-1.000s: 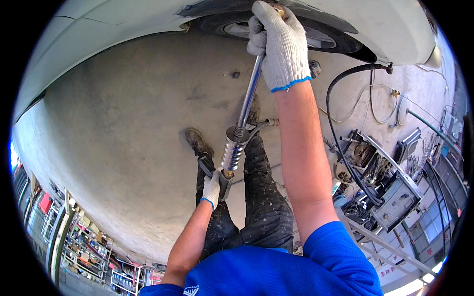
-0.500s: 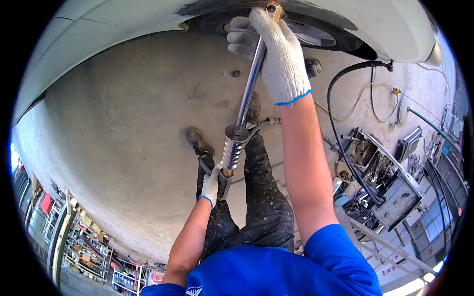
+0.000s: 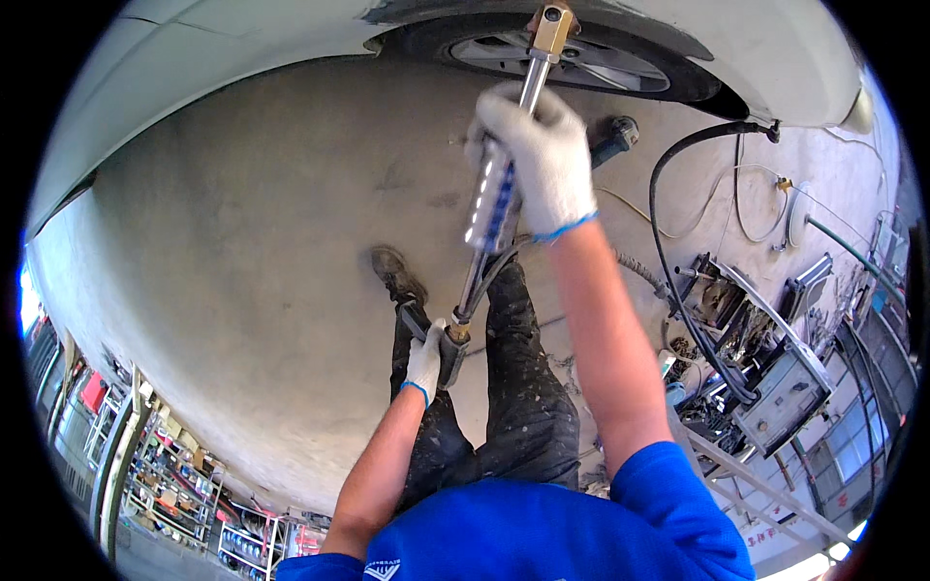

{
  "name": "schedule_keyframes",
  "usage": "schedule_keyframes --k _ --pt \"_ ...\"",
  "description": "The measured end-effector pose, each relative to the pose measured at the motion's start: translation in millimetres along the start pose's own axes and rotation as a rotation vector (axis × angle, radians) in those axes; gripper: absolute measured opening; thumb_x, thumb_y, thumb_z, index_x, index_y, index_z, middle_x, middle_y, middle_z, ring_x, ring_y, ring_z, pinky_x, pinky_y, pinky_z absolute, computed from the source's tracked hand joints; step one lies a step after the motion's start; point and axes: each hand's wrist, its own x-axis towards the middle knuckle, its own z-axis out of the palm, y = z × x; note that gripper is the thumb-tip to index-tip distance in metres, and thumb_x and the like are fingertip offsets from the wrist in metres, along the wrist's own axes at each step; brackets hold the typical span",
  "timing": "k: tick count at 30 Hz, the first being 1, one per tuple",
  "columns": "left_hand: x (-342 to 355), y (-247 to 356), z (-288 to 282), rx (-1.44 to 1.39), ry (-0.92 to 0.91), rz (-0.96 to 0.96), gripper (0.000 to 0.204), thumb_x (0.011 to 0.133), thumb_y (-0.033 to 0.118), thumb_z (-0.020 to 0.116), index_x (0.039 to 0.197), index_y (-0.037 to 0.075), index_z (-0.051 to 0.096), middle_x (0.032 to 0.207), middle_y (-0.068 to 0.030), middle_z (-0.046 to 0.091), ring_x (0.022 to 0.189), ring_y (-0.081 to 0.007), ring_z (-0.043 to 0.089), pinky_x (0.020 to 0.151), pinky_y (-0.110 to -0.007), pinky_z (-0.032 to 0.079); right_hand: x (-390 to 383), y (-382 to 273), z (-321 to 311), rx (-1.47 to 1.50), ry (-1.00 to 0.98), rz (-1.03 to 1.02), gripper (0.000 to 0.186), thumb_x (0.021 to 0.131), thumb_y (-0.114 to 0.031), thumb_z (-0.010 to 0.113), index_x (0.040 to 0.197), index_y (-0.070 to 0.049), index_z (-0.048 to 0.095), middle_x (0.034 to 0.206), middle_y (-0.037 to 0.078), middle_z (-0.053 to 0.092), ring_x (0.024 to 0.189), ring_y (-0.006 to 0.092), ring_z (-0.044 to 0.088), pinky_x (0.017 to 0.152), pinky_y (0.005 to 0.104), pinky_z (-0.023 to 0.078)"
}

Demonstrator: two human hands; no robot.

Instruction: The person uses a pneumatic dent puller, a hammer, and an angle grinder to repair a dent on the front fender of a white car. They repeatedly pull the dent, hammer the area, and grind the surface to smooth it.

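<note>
A steel slide hammer runs from the car's panel [image 3: 794, 68] above the wheel down to a dark handle [image 3: 449, 362]; its brass head [image 3: 550, 37] meets a discoloured patch on the panel. My right hand [image 3: 538, 160], in a white glove, is closed round the sliding steel weight [image 3: 486, 218] partway up the shaft, both blurred. My left hand [image 3: 424, 356], also gloved, grips the handle at the lower end, beside a brass fitting [image 3: 458, 331] and a cable. The wheel [image 3: 484, 55] shows behind the head.
A power tool [image 3: 608, 147] lies on the concrete floor [image 3: 242, 242] near the wheel. Hoses and cables [image 3: 657, 194] curve down the right, by a machine [image 3: 783, 405] and piled metal pieces. Racks of parts [image 3: 170, 484] stand at the lower left.
My right hand has moved down from the brass head onto the weight, which has slid up the shaft away from the handle. The head now shows uncovered against the panel.
</note>
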Motion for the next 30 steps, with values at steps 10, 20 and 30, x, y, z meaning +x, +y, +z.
schedule_keyframes --k 10,20,30 --pt "31 -23 -8 0.008 0.086 0.009 0.051 0.100 0.049 0.059 0.129 0.006 0.055 0.101 -0.0085 0.069 0.077 -0.0203 0.070 0.061 -0.037 0.058 35 -27 8 0.080 0.129 -0.341 0.032 0.091 -0.023 0.073 0.109 0.001 0.060 0.084 0.008 0.065 0.066 0.0142 0.062 0.058 0.0294 0.051" --pt "42 -24 -12 0.007 0.111 0.080 0.045 0.103 0.046 0.055 0.123 0.006 0.064 0.097 -0.0062 0.071 0.077 -0.0195 0.070 0.067 -0.037 0.057 93 -19 -22 0.934 -0.764 0.002 0.025 0.097 -0.026 0.067 0.100 -0.003 0.060 0.069 0.001 0.055 0.050 0.0093 0.045 0.044 0.0265 0.036" --pt "40 -31 -19 0.175 0.024 0.204 0.021 0.096 0.014 0.064 0.113 0.003 0.065 0.097 -0.0032 0.068 0.082 -0.0147 0.065 0.075 -0.034 0.055 -36 -6 -93 0.760 -0.222 -0.149 0.027 0.100 -0.034 0.060 0.095 -0.007 0.060 0.063 0.000 0.049 0.051 0.0094 0.045 0.046 0.0261 0.033"
